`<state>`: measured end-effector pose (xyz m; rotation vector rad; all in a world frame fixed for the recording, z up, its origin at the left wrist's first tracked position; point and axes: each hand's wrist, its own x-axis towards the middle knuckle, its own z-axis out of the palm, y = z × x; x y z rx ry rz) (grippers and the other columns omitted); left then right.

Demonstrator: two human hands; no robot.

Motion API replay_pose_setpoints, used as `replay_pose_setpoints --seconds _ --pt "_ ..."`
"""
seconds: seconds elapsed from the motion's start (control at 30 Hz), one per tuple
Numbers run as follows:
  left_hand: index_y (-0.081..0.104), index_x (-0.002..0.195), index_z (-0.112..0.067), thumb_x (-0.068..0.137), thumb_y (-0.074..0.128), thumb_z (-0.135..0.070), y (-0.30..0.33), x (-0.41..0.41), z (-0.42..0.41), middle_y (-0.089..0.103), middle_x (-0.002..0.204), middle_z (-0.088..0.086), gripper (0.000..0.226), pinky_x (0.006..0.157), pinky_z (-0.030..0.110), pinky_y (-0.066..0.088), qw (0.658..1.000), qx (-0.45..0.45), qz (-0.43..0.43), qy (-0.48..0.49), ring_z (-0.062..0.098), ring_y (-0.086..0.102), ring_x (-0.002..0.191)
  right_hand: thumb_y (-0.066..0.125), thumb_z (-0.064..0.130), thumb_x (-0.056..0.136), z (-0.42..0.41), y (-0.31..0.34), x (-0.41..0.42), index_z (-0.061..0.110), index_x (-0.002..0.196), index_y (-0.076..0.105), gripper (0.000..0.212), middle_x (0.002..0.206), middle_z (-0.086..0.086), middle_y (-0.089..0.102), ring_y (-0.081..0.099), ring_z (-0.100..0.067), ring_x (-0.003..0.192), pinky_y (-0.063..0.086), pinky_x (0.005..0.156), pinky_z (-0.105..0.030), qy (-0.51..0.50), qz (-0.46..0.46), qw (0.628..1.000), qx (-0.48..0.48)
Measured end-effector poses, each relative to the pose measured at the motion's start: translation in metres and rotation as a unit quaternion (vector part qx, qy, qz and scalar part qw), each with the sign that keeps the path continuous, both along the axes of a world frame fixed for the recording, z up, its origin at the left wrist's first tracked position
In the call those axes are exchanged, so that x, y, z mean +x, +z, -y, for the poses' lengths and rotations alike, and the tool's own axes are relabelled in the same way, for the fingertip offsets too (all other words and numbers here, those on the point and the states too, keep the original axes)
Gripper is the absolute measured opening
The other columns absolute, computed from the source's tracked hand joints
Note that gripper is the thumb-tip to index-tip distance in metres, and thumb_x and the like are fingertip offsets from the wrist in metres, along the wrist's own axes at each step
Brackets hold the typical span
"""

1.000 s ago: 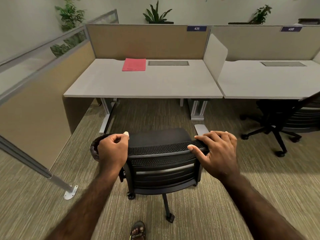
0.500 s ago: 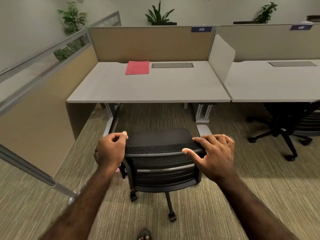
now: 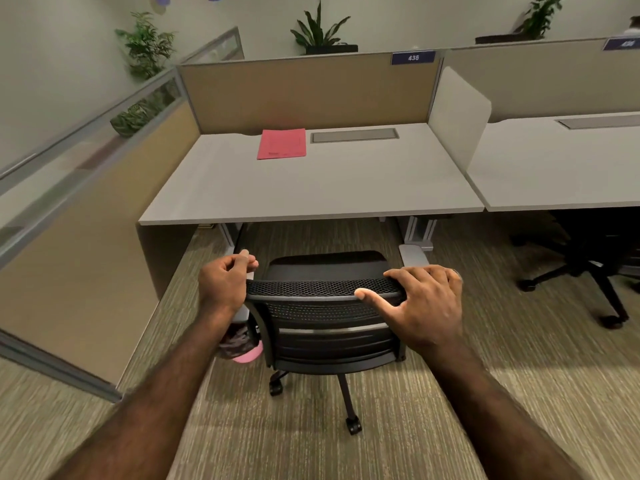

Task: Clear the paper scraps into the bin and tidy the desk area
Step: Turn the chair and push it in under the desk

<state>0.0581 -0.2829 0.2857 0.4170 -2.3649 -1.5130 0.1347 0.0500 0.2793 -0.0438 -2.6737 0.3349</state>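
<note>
A black mesh office chair point(image 3: 329, 327) stands on the carpet in front of the grey desk point(image 3: 311, 192), its back toward me. My right hand point(image 3: 426, 306) grips the top right of the chair back, fingers over the edge and thumb on the near side. My left hand point(image 3: 225, 282) is closed at the back's top left corner. Under it hangs a small dark bin point(image 3: 237, 342) with pink showing at its bottom; my forearm hides most of it. A pink folder point(image 3: 282, 143) lies at the desk's far side. No loose scraps are visible.
A tan partition point(image 3: 86, 254) runs along the left. A white divider point(image 3: 457, 116) separates this desk from the neighbouring desk point(image 3: 554, 174), where a second black chair point(image 3: 595, 258) is tucked in. Desk legs point(image 3: 415, 233) stand underneath. Carpet lies open behind the chair.
The chair has rolled forward toward the desk with both hands on its back. The bin now hangs lower beneath my left hand.
</note>
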Motion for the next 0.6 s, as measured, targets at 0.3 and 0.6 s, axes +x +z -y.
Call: replay_pose_setpoints --seconds 0.3,0.6 --pt "0.081 0.084 -0.021 0.099 0.060 -0.040 -0.007 -0.078 0.020 0.081 0.082 -0.007 0.032 0.086 0.036 0.060 0.999 0.026 -0.009 -0.028 0.011 0.076 0.086 0.035 0.099 0.083 0.020 -0.002 -0.056 0.035 0.117 0.075 0.083 0.114 0.009 0.074 0.057 -0.020 0.117 0.031 0.108 -0.046 -0.014 0.002 1.000 -0.003" --pt "0.080 0.079 -0.024 0.100 0.059 -0.038 -0.010 -0.143 0.033 0.079 0.080 -0.007 0.032 0.085 0.039 0.061 0.998 0.002 0.009 -0.058 0.012 0.075 0.084 0.033 0.100 0.083 0.033 0.002 -0.113 0.036 0.122 0.073 0.085 0.120 0.010 0.072 0.054 -0.020 0.124 0.027 0.110 -0.044 -0.021 0.024 0.999 -0.010"
